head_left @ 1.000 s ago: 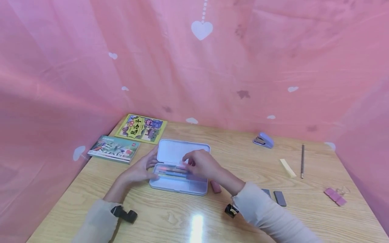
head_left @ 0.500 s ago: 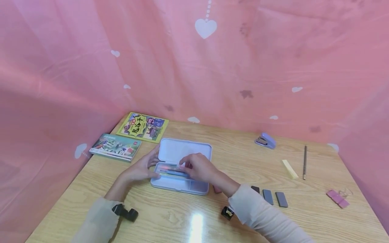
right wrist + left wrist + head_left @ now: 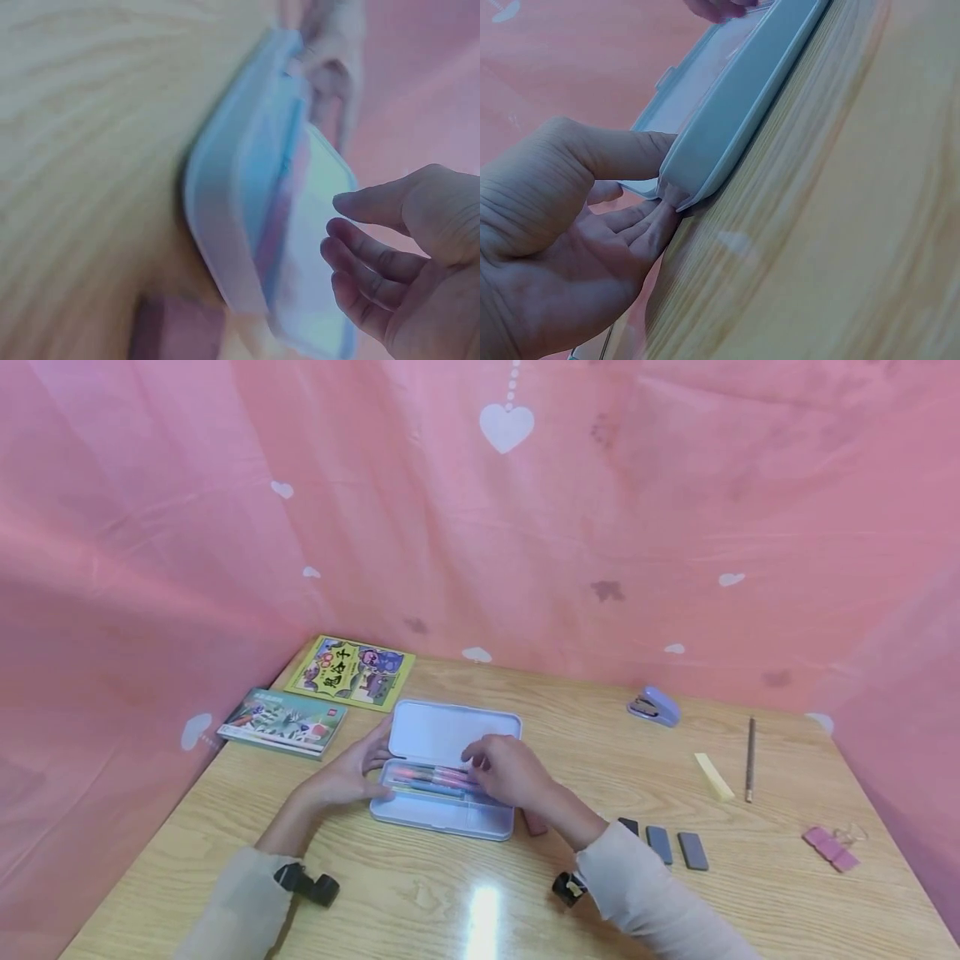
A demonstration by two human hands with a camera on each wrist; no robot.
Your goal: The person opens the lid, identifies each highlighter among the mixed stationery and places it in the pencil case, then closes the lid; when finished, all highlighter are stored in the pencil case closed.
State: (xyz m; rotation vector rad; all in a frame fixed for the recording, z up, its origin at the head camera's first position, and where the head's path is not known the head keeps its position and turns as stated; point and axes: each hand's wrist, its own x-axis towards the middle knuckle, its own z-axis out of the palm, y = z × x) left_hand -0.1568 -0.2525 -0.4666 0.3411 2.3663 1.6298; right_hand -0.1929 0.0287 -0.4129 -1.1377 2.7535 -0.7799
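Observation:
A pale blue pencil case (image 3: 442, 827) lies on the table with its lid (image 3: 453, 731) raised at the back. Several pens (image 3: 431, 779) lie along its rear part. At the case's left end, my left hand (image 3: 348, 777) grips it, the thumb (image 3: 634, 154) on the rim and the fingers (image 3: 649, 232) against the end. My right hand (image 3: 510, 770) is over the right part of the case, before the lid. In the right wrist view its fingers (image 3: 371, 266) are loosely bent, with nothing between them and the thumb.
A reddish eraser (image 3: 534, 822) lies right of the case, partly behind the right arm. Farther right are grey erasers (image 3: 692, 852), a yellow strip (image 3: 714, 777), a pencil (image 3: 750, 760), pink binder clips (image 3: 830, 849) and a purple stapler (image 3: 654, 706). Two books (image 3: 281, 722) lie at left.
My right hand has moved slightly right from above the pens, and its fingers have come away from them. The pens show more plainly. My left hand stays on the case.

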